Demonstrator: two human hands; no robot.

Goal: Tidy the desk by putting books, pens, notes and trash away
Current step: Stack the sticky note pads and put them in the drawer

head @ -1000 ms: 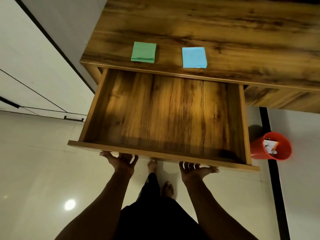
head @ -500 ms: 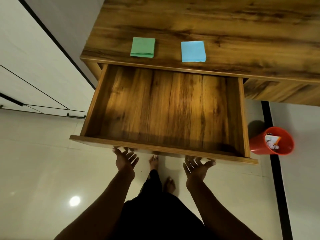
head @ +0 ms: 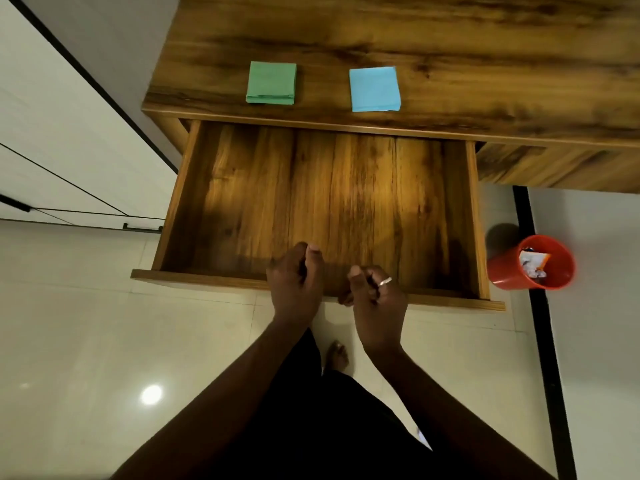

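Observation:
A green pad of notes (head: pixel 271 82) and a blue pad of notes (head: pixel 374 89) lie side by side near the front edge of the wooden desk (head: pixel 450 46). Below them the desk drawer (head: pixel 478 216) stands pulled out, and nothing lies inside it. My left hand (head: pixel 296 282) and my right hand (head: pixel 375 299) hover close together over the drawer's front edge, fingers curled loosely, holding nothing. A ring shows on my right hand.
An orange bin (head: pixel 498 271) with crumpled paper in it stands on the floor right of the drawer. White cabinet fronts (head: pixel 52 150) run along the left. Pale floor tiles lie under my feet.
Both hands came up from under the drawer's front, where they were spread, and now sit curled above its front edge. The drawer stays pulled out.

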